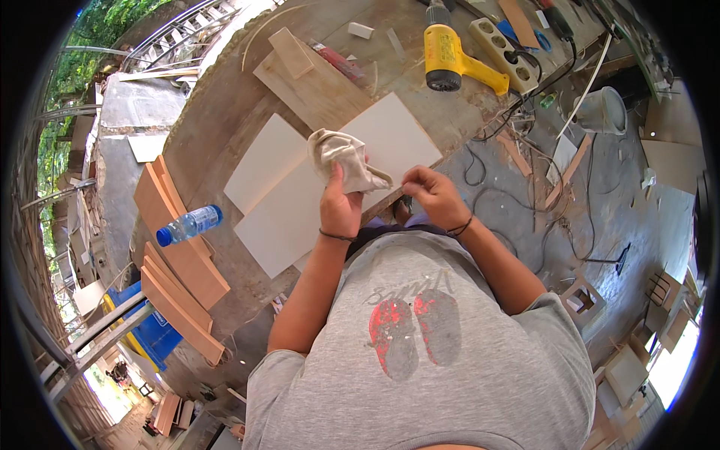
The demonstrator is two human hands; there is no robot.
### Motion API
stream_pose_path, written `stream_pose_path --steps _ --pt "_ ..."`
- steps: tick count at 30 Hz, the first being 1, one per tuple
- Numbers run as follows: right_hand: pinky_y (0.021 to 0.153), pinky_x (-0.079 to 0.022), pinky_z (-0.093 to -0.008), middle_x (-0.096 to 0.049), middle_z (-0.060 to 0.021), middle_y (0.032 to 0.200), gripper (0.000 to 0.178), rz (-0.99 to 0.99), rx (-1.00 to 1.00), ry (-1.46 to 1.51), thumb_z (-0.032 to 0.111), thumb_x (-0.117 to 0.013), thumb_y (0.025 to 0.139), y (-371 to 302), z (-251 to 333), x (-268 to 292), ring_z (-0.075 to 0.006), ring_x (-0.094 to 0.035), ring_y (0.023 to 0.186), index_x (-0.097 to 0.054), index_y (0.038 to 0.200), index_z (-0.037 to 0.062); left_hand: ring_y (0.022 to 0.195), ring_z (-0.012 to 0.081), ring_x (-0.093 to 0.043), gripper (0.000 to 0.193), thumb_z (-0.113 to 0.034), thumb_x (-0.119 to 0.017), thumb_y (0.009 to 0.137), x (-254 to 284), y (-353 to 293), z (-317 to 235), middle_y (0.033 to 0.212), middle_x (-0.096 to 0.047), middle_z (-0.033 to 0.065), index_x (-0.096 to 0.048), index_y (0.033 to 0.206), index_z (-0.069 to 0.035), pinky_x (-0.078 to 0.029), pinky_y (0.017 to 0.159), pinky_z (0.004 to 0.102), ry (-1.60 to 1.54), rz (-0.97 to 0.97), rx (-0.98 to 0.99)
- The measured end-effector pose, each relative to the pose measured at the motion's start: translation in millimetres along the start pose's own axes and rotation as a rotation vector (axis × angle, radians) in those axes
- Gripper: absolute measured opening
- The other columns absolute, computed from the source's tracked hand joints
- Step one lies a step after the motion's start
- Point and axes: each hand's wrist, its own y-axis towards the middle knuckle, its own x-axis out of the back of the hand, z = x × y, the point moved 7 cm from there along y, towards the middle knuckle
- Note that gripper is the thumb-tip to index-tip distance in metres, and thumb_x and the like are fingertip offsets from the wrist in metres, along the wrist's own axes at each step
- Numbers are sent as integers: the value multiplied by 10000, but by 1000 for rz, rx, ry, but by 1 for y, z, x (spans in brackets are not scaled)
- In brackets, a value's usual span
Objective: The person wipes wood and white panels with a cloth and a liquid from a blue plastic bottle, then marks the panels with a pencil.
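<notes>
A crumpled cream-coloured cloth (341, 156) is gripped in my left hand (342, 211), with the thumb lying across its front. Just right of the cloth's lower corner, my right hand (435, 196) is closed in a pinch. Whatever its fingertips hold, if anything, is too small to make out. Beneath and beyond both hands, white flat boards (397, 139) lie on the worn workbench (206, 124). The cloth hides part of these boards.
A yellow heat gun (450, 60) and a power strip (504, 56) lie at the far right of the bench. Wooden offcuts (311, 82) sit at the back. Leftward are a water bottle (190, 225) and curved wooden pieces (180, 255). Cables (525, 202) and a bucket (602, 111) are on the right.
</notes>
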Motion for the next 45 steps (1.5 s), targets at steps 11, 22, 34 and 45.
stream_pose_path --steps 11,22,34,45 --pt "670 -474 -306 -651 -113 798 227 -198 171 -166 78 -569 862 8 33 15 -207 -601 699 -629 1073 17 1159 216 -550 461 -341 -405 1004 28 -1 4 1323 -520 139 -447 1356 -45 -487 911 360 92 -141 122" --pt "690 -432 -231 -622 -56 917 187 -311 213 -90 120 -610 859 4 38 86 -131 -554 774 -645 1008 11 1055 319 -528 389 -378 -651 855 59 22 -69 1112 -593 160 -627 1026 -29 -384 932 429 1594 -447 -898" --pt "684 -494 -381 -664 -188 815 241 -510 98 -681 217 -667 805 47 22 74 -337 -644 743 -665 906 -1 1060 272 -514 451 -490 -634 826 52 43 -51 1073 -574 69 -631 1048 -98 -355 920 430 1880 -444 -587" --pt "723 -490 -412 -663 -225 867 300 -465 10 -710 268 -642 821 54 17 78 -396 -634 824 -658 927 -12 1065 270 -511 427 -498 -608 850 53 44 -51 1074 -572 70 -612 1040 -116 -350 917 418 1848 -440 -534"
